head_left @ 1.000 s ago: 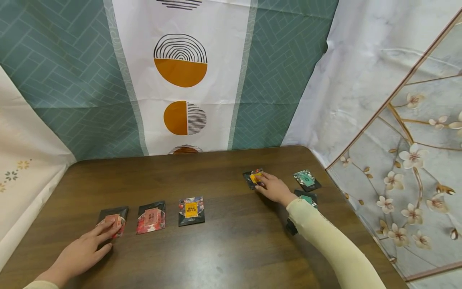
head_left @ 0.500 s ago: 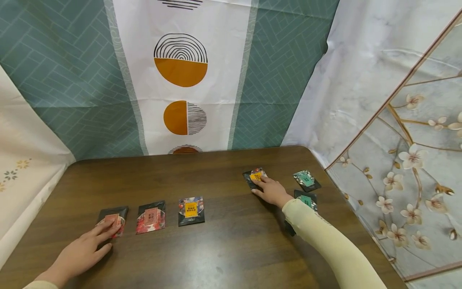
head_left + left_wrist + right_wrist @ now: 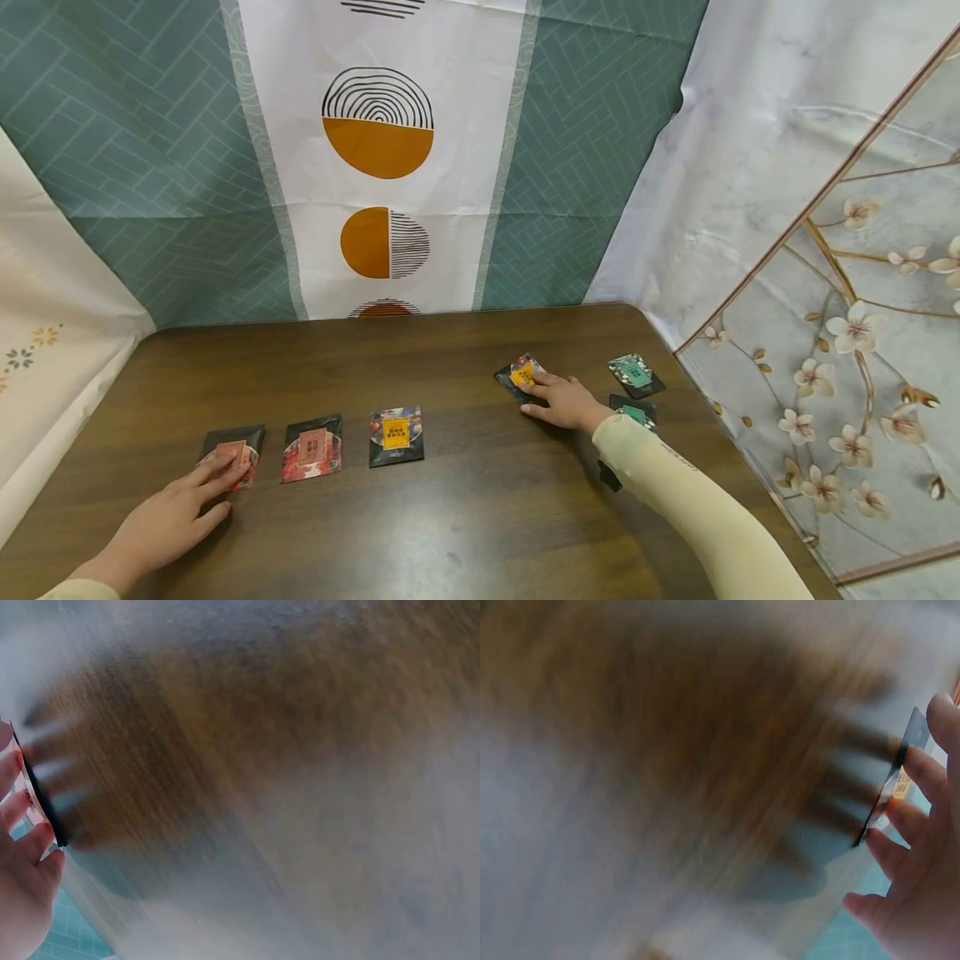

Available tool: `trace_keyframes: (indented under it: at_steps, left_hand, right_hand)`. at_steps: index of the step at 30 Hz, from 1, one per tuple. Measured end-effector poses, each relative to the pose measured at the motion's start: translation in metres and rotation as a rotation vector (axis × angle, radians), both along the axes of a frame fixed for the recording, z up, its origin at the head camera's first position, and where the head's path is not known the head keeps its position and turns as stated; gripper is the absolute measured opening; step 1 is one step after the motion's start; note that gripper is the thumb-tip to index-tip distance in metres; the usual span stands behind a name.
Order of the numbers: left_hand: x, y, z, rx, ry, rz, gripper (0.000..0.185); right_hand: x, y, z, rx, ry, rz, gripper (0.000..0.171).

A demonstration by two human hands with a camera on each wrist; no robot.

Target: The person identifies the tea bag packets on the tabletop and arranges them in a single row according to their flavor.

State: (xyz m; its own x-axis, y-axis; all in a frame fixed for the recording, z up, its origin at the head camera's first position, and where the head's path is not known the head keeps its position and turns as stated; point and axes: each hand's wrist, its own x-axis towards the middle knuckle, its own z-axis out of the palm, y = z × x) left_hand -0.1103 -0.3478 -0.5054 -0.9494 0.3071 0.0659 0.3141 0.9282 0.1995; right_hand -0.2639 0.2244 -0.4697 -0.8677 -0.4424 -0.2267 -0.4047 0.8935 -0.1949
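In the head view my left hand (image 3: 161, 517) lies at the front left with its fingertips on a flat black packet with a red label (image 3: 243, 440), covering its lower part. My right hand (image 3: 566, 402) reaches out to the back right, fingers extended and resting on a black packet with a yellow label (image 3: 517, 375). That packet sits turned at an angle on the table. Both wrist views show fingertips against a thin packet edge, the left hand (image 3: 22, 877) at the far left and the right hand (image 3: 922, 877) at the far right.
Beside the left hand lie a second red-labelled packet (image 3: 312, 450) and a yellow-labelled one (image 3: 396, 437) on the brown table (image 3: 450, 517). Two green-labelled packets (image 3: 636, 375) are near the right edge, one partly behind the right forearm. A dark object (image 3: 609, 476) shows beneath the sleeve.
The yellow-labelled packet under my right hand has slid a little left and turned slightly, its lower part now less covered. My left hand stays on its packet.
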Motion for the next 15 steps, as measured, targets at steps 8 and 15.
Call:
trace_keyframes:
  at_steps: [8,15]
  left_hand:
    - [0.0,-0.003,-0.001,0.006,-0.022,0.011,0.057]
    - [-0.001,-0.001,-0.001,0.01,-0.009,0.009,0.054]
  right_hand:
    - [0.015,-0.008,-0.002,-0.08,-0.041,0.121,0.053]
    - [0.022,-0.011,-0.004,-0.133,-0.038,0.202,0.044]
